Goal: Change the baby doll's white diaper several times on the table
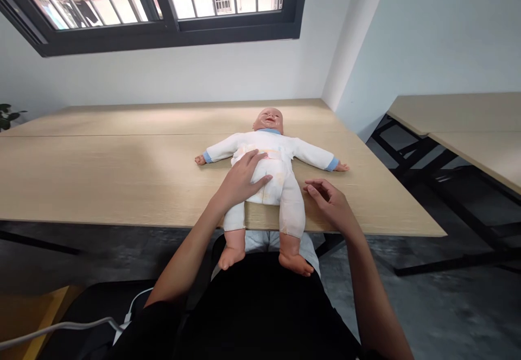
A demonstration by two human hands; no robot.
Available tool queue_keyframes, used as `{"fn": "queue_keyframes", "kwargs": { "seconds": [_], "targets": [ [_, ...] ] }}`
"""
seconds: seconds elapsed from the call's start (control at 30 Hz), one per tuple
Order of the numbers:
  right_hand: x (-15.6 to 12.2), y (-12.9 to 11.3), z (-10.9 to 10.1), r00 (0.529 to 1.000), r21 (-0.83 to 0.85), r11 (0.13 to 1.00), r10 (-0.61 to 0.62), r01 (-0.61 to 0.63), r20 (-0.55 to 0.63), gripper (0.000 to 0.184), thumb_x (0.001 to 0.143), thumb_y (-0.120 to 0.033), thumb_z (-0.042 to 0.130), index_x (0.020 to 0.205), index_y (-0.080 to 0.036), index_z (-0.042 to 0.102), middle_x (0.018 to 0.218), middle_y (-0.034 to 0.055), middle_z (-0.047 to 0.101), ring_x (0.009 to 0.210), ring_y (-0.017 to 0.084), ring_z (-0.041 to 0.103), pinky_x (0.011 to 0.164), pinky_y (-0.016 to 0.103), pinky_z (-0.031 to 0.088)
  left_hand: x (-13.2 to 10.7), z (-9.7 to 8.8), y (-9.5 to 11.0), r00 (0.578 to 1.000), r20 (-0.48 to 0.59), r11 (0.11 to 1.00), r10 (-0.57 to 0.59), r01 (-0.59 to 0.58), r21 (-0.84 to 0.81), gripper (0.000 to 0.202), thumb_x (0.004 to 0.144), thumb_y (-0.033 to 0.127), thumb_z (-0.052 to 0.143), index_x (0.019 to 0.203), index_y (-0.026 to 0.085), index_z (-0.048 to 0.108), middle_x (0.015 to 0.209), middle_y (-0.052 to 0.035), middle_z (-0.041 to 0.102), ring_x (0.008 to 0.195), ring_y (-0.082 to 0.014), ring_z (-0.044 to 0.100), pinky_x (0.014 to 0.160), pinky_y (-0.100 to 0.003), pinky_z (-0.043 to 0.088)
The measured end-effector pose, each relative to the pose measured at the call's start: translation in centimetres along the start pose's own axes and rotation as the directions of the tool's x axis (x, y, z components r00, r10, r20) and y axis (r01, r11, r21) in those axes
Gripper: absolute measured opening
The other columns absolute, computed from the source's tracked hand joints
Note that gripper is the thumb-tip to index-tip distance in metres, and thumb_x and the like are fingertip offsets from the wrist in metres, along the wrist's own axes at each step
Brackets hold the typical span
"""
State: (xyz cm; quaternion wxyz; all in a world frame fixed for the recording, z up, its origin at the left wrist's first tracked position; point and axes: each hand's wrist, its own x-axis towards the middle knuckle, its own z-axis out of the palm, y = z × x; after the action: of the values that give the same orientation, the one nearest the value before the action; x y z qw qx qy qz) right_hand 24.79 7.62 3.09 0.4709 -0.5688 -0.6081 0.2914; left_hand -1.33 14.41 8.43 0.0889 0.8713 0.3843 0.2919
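Observation:
A baby doll (280, 156) in a white suit with blue cuffs lies on its back on the wooden table (122, 181), arms spread, its bare feet hanging over the near edge. My left hand (243, 178) lies flat on the doll's belly and diaper, fingers stretched out. Just right of the doll's leg, my right hand (329, 202) hovers over the table with its fingers loosely curled and nothing in them.
A barred window (163, 1) runs along the far wall. A second table (468, 126) stands to the right, across a gap with dark floor. A white cable (61, 327) trails at the lower left by my lap.

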Motion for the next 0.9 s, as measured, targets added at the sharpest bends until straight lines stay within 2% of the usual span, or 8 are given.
{"fn": "queue_keyframes", "kwargs": {
  "seconds": [0.13, 0.3, 0.5, 0.6, 0.77, 0.9],
  "targets": [
    [-0.05, -0.18, 0.00, 1.000, -0.025, 1.000, 0.003, -0.003, 0.008, 0.038, 0.096, -0.055, 0.057, 0.108, -0.020, 0.067, 0.111, 0.0105, 0.074, 0.107, 0.028, 0.070, 0.096, 0.044, 0.054, -0.10, -0.11, 0.49, 0.995, 0.091, 0.994, -0.051, 0.041, 0.100, 0.057, 0.104, 0.045, 0.045, 0.152, 0.014, 0.041, 0.159, -0.0154, 0.042, 0.154, -0.0289, 0.029, 0.124, -0.051, 0.029],
    [0.10, -0.10, -0.06, 1.000, -0.039, 0.999, 0.003, -0.002, 0.022, 0.037, 0.096, -0.052, 0.057, 0.109, -0.019, 0.068, 0.111, 0.0106, 0.074, 0.106, 0.028, 0.070, 0.094, 0.044, 0.054, -0.26, -0.16, 0.64, 0.986, 0.140, 0.984, -0.093, 0.069, 0.167, 0.058, 0.105, 0.047, 0.041, 0.154, 0.017, 0.040, 0.163, -0.0126, 0.036, 0.158, -0.0304, 0.014, 0.125, -0.053, 0.023],
    [0.12, -0.04, -0.09, 1.000, -0.054, 0.999, -0.003, 0.005, 0.027, 0.036, 0.096, -0.051, 0.057, 0.109, -0.020, 0.069, 0.112, 0.0104, 0.074, 0.106, 0.028, 0.069, 0.092, 0.044, 0.055, -0.31, -0.11, 0.50, 0.982, 0.164, 0.985, -0.094, 0.068, 0.158, 0.057, 0.106, 0.048, 0.037, 0.155, 0.018, 0.039, 0.163, -0.0130, 0.037, 0.157, -0.0288, 0.021, 0.125, -0.053, 0.023],
    [0.09, -0.07, -0.06, 1.000, -0.041, 0.999, -0.002, 0.003, 0.029, 0.035, 0.096, -0.051, 0.056, 0.109, -0.020, 0.068, 0.112, 0.0099, 0.074, 0.106, 0.028, 0.069, 0.093, 0.044, 0.054, -0.25, -0.07, 0.43, 0.982, 0.155, 0.985, -0.105, 0.082, 0.149, 0.062, 0.105, 0.047, 0.039, 0.158, 0.016, 0.031, 0.163, -0.0161, 0.035, 0.157, -0.0294, 0.023, 0.125, -0.053, 0.024],
    [0.04, -0.36, -0.12, 0.999, -0.068, 0.998, -0.001, 0.003, 0.034, 0.034, 0.096, -0.049, 0.056, 0.107, -0.020, 0.069, 0.112, 0.0102, 0.074, 0.106, 0.028, 0.069, 0.091, 0.042, 0.055, -0.08, -0.15, 0.32, 0.984, 0.145, 0.991, -0.098, 0.084, 0.102, 0.071, 0.104, 0.049, 0.039, 0.163, 0.020, 0.015, 0.166, -0.0155, 0.029, 0.155, -0.0309, 0.026, 0.124, -0.055, 0.024],
    [0.02, -0.45, -0.12, 1.000, -0.072, 0.997, -0.004, 0.006, 0.031, 0.033, 0.096, -0.048, 0.056, 0.107, -0.020, 0.069, 0.112, 0.0103, 0.074, 0.106, 0.027, 0.069, 0.091, 0.042, 0.055, -0.24, 0.25, 0.64, 0.982, 0.135, 0.988, -0.132, 0.118, 0.103, 0.072, 0.103, 0.047, 0.040, 0.163, 0.017, 0.014, 0.165, -0.0168, 0.030, 0.156, -0.0309, 0.023, 0.124, -0.055, 0.023]
  ]
}}
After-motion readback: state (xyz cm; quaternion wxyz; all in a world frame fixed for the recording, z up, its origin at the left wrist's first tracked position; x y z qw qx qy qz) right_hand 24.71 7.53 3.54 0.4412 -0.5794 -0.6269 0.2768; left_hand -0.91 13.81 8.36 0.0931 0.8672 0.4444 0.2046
